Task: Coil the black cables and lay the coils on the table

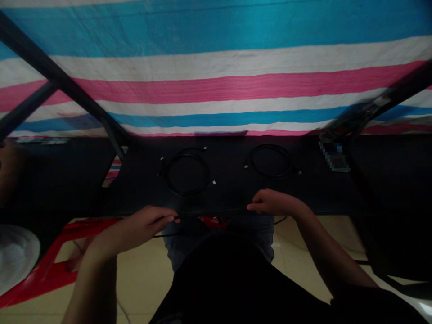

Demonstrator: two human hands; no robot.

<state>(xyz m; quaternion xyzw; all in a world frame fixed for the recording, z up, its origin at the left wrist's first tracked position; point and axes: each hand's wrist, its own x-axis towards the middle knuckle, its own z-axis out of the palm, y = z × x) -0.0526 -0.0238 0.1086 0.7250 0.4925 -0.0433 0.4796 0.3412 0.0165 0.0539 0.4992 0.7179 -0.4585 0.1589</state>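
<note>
We note left hand and right hand both pinching a thin black cable at the near edge of the table. Beyond lie a left coil and a right coil.

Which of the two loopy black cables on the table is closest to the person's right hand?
The loop on the right: it lies just beyond the right hand. The other loop is farther over, toward the left hand.
</note>
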